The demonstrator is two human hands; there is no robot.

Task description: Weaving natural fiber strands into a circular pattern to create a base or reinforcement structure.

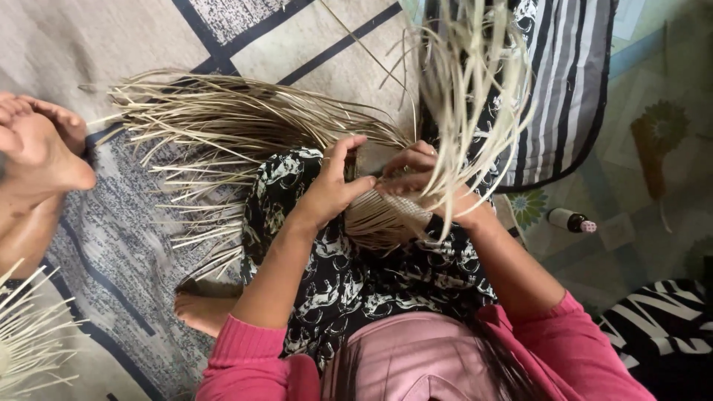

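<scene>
Resting between left hand [332, 189] and right hand [413, 171], woven basket [380, 212].

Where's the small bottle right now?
In the head view, the small bottle lies on the patterned floor mat at right, beyond the right hand, just below the striped cushion.

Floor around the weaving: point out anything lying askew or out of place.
A small bottle with a pink cap lies on its side on the floor mat, right of the lap. Otherwise nothing odd: both hands grip the woven piece, its loose strips fanning out.
</scene>
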